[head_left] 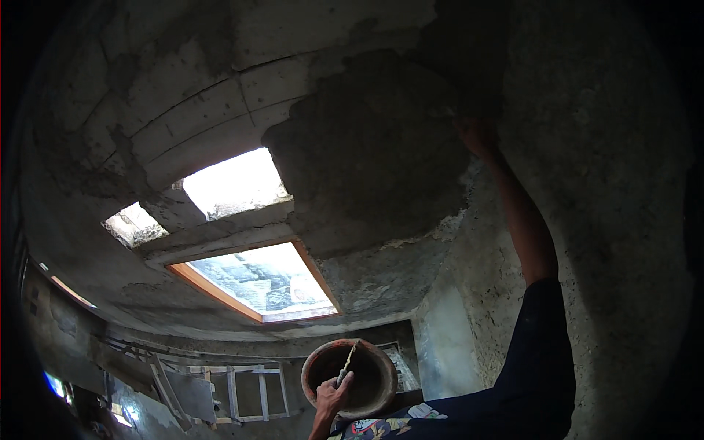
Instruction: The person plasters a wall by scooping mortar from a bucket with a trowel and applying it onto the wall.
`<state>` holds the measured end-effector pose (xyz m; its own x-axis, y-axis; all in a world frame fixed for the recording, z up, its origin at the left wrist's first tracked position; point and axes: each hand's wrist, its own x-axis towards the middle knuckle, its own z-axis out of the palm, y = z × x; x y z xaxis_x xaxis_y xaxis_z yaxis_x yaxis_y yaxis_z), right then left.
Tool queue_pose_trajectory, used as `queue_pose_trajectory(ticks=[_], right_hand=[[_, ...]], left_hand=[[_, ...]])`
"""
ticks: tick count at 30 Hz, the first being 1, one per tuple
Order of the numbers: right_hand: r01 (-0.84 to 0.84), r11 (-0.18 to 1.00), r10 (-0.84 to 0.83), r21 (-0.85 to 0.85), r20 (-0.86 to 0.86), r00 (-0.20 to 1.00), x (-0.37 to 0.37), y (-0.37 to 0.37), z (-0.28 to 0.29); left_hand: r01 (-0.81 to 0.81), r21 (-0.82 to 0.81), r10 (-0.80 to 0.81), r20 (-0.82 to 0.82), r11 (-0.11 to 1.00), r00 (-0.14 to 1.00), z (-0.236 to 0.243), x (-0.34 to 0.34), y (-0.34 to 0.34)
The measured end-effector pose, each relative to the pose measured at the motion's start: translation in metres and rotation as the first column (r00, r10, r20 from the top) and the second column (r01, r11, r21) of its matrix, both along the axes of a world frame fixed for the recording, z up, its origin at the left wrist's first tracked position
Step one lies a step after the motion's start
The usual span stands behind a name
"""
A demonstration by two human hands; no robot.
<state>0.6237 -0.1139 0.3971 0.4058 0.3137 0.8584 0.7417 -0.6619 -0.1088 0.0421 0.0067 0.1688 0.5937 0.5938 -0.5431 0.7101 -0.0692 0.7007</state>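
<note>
My left hand (332, 397) is closed around the handle of what looks like a trowel (349, 359), its narrow, mortar-smeared blade pointing up across the mouth of a bucket (311, 367). The round bucket has a reddish, crusted rim and a dark inside whose contents I cannot make out. High on the right, my right hand (479, 136) reaches up to the wall, fingers bent in deep shadow. It is against a broad patch of dark, wet plaster (367, 147). Whatever it grips there is too dark to name.
Bare blockwork (198, 110) borders the plaster on the left. Below are two bright openings (235, 183) and a wood-framed window (257, 317). A rough side wall (616, 220) rises close by my right arm. Wooden frames (249, 392) stand at the lower left.
</note>
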Motion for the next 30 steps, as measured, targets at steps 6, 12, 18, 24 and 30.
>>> queue_pose_trajectory(ticks=[6,12,18,24,30], right_hand=[[-0.01,0.986,-0.021,-0.166,-0.181,0.983,0.0,0.052,0.045],[-0.029,0.998,0.006,-0.056,-0.381,0.925,0.035,0.042,0.007],[0.061,0.998,-0.046,0.028,-0.372,0.927,0.01,0.013,-0.084],[-0.079,0.992,0.114,0.101,-0.41,0.905,-0.039,0.035,-0.051],[-0.183,0.948,0.299,0.26,-0.527,0.796,-0.083,0.129,-0.009]], left_hand=[[-0.014,-0.017,0.014,-0.008,1.0,1.0,0.001,0.0,-0.001],[0.008,-0.006,-0.008,-0.01,1.0,1.0,0.004,0.003,-0.002],[0.031,-0.01,-0.031,0.008,0.999,0.999,0.01,0.004,-0.002],[0.047,-0.019,-0.047,-0.018,0.999,0.999,0.002,-0.002,0.001],[0.035,-0.018,-0.036,-0.028,0.999,0.999,0.005,0.001,-0.001]])
